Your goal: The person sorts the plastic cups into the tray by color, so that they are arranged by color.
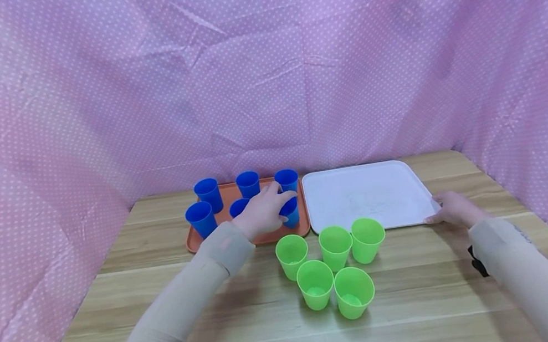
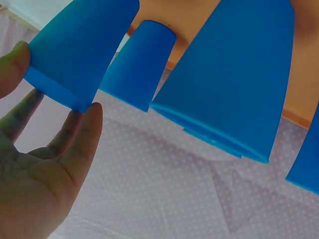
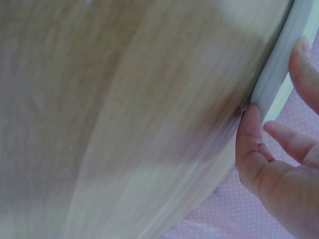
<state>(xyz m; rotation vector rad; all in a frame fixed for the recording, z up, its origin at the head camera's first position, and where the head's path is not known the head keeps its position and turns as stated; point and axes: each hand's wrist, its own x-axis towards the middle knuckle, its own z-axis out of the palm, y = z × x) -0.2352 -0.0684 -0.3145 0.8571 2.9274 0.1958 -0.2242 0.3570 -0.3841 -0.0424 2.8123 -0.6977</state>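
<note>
My left hand reaches over the orange tray and holds a blue cup at the tray's front right. In the left wrist view, thumb and fingertips sit around the rim of that cup. Several more blue cups stand upright on the orange tray, including one at the back right; one is partly hidden behind the hand. My right hand grips the white tray at its front right corner. The right wrist view has thumb and fingers on the tray's rim.
Several light green cups stand upright in a loose cluster on the wooden table, in front of the trays, one of them nearest the front. The two trays lie side by side. A pink dotted cloth hangs behind and along both sides.
</note>
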